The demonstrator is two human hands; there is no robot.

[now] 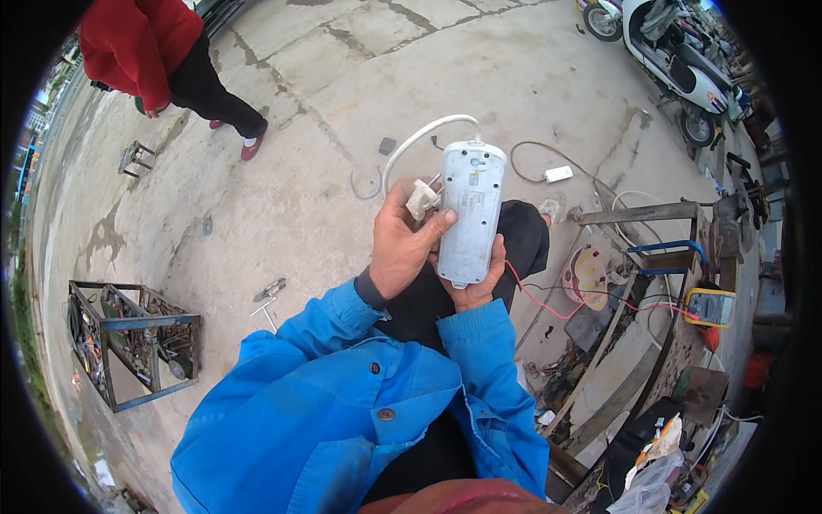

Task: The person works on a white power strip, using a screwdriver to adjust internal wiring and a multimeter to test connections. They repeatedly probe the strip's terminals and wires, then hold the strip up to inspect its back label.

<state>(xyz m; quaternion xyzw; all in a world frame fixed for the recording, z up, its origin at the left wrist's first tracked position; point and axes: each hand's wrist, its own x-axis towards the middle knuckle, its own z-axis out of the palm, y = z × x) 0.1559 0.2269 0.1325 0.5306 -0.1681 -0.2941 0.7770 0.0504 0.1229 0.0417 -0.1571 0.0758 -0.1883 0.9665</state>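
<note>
There's a pale rectangular label (470, 199) on the back of the white power strip (470, 214), near its top. Off right, a yellow multimeter (710, 307) shows a small greyish screen (709, 303). Clear plastic bags (648, 488) sit bottom right.

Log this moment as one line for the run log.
left hand: holds white plug | right hand: holds white power strip underneath, back facing up | cord: loops over top | multimeter: right
</note>
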